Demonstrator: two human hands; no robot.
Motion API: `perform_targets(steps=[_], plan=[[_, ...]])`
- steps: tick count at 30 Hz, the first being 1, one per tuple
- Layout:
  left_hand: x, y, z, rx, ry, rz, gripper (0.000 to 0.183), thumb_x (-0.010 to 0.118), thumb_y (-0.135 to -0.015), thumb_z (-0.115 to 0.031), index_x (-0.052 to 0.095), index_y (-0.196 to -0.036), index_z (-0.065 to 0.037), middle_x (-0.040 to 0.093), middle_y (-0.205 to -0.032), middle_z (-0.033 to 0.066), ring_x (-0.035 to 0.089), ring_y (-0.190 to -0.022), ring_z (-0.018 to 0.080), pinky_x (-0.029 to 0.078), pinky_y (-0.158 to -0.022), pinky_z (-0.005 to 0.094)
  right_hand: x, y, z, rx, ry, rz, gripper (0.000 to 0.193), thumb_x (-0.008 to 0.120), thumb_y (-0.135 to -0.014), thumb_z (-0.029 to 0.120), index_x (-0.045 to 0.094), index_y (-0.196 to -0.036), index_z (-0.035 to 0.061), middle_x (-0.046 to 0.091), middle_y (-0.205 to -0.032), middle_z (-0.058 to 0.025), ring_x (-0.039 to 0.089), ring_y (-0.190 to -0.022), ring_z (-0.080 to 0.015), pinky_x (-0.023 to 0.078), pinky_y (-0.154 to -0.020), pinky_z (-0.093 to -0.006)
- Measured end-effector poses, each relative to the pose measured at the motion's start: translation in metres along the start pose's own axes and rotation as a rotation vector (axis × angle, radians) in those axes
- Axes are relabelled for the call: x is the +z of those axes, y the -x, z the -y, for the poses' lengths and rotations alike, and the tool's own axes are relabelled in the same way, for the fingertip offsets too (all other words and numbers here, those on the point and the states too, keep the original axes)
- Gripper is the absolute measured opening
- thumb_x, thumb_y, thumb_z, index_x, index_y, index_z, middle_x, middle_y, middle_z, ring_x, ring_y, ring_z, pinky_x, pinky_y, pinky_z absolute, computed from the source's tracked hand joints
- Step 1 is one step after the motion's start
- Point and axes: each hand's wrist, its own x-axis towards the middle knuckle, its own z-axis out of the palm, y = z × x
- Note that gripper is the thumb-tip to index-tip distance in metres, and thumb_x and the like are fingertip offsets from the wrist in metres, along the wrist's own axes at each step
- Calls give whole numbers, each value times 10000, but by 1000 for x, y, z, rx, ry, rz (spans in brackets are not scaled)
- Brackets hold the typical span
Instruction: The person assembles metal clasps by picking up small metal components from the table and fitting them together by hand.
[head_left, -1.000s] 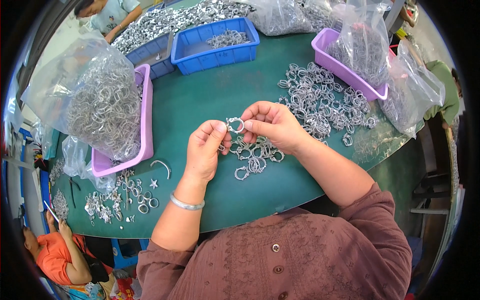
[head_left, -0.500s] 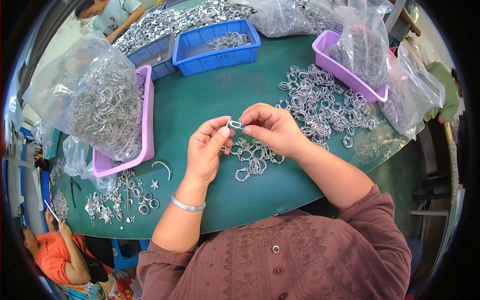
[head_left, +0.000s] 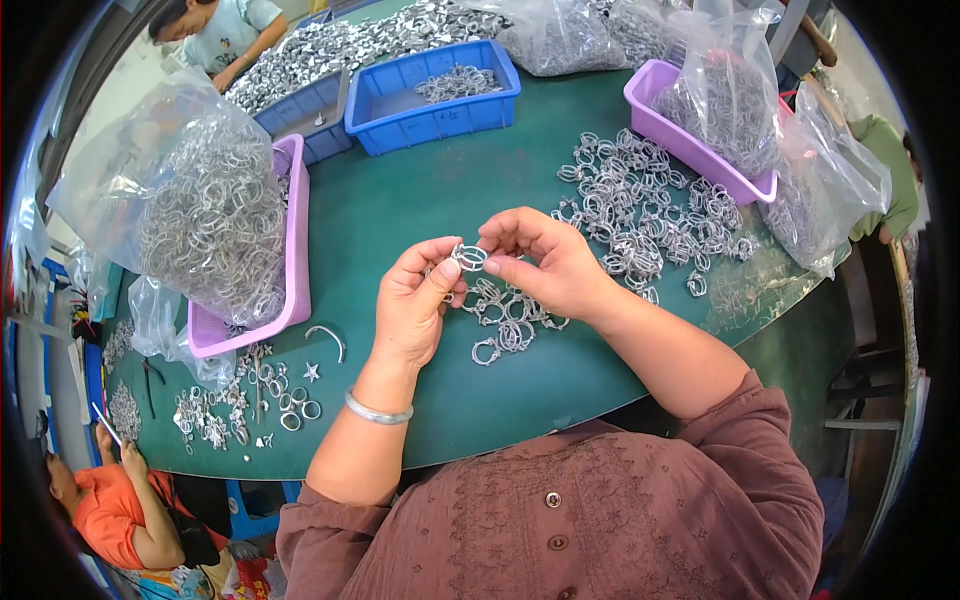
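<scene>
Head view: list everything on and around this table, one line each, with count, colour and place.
metal clamp ring: one, silver, pinched between both hands
small ring pile: one, silver, under the hands
large ring spread: one, silver, right of centre
purple trays: two, left and far right, holding clear bags of rings
blue bins: two, far edge
loose parts: many, silver, near left edge
green table: one
other people: several, around the rim
bracelet: one, silver, left wrist
left hand: grip on ring
right hand: grip on ring
</scene>
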Motion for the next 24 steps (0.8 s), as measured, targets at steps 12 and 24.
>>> perform_targets(steps=[12,24], plan=[[-1,0,0,-9,26,13,205,589,-816,-116,554,-1001,-36,588,-806,23,533,-649,81,423,-550,198,-2,0,5,146,-131,47,153,574,-798,8,527,-942,-6,565,-880,-38,540,-794,-82,447,-718,-214],[1,1,-1,-68,162,97,233,524,-859,-123,531,-1076,-38,576,-870,18,519,-702,85,426,-594,219,2,1,4,-159,119,-48,164,616,-734,-3,545,-882,-7,564,-777,-33,549,-678,-88,448,-613,-220]])
